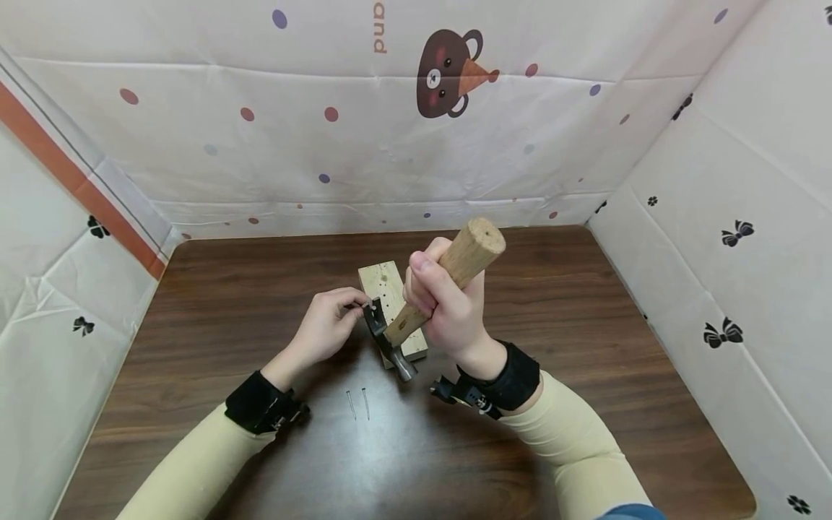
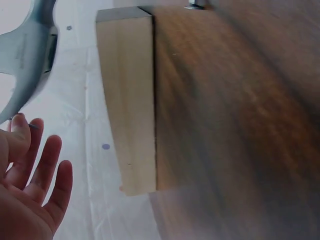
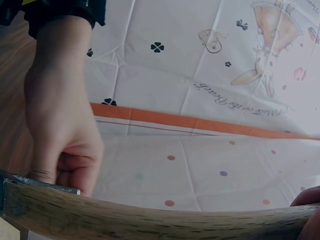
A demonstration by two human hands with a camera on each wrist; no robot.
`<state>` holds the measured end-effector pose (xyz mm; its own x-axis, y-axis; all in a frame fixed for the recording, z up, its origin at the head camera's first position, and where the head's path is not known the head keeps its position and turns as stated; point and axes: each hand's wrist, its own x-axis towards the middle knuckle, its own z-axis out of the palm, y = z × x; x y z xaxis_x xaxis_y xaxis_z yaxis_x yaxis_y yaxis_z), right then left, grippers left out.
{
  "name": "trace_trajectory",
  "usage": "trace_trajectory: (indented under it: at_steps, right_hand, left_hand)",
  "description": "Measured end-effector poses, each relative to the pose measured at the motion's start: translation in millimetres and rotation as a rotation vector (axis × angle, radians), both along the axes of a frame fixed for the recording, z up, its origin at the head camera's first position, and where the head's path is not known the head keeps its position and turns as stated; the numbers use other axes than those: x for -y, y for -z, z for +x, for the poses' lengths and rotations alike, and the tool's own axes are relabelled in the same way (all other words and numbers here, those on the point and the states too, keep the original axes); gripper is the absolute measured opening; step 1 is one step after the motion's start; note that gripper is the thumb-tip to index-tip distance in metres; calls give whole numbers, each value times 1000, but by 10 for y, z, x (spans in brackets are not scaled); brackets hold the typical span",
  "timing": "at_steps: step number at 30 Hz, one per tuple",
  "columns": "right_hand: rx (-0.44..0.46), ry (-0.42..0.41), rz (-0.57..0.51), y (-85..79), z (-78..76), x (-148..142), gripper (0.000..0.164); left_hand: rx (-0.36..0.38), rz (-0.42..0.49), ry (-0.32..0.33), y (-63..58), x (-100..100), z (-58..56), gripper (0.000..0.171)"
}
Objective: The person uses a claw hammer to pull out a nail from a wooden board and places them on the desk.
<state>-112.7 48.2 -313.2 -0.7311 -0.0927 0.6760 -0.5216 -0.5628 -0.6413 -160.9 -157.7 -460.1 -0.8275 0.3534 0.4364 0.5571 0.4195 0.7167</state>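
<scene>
My right hand (image 1: 448, 303) grips a claw hammer by its wooden handle (image 1: 473, 253), butt end up. The dark hammer head (image 1: 392, 347) is low, beside and partly in front of a pale wooden block (image 1: 382, 278) with several small dark spots on its top. The claw points at my left hand (image 1: 328, 321), whose thumb and forefinger pinch a thin nail (image 2: 33, 126) right by the claw tip. In the left wrist view the other fingers are loosely spread, and most of the nail is hidden. The right wrist view shows the hammer handle (image 3: 150, 222) in front of my left hand.
Two loose nails (image 1: 351, 404) lie on the brown wood-grain table (image 1: 260, 289), nearer to me than the block. White patterned sheeting (image 1: 390, 159) stands behind the table and along its left and right sides. Both wrists wear black straps with cameras.
</scene>
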Motion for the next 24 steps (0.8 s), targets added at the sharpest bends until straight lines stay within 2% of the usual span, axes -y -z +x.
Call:
trace_trajectory:
  at_steps: [7,11,15,19,24]
  right_hand:
    - [11,7,5,21,5,-5,26]
    - [-1,21,2,30,-5,-28,26]
    - [-15,49,11,38,-17,-61,26]
    - [-15,63,15,40,-23,-79,26]
    - [-11,67,16,42,-39,-97,26]
  left_hand:
    - [68,71,-67,-95,5,0,9]
    - [163,116,-108,-136,65,49,6]
    - [276,126,-114,-127,177,154,11]
    - [433,73,-85,-79,345,300,10]
    - [721,81,-38,6,526,524,16]
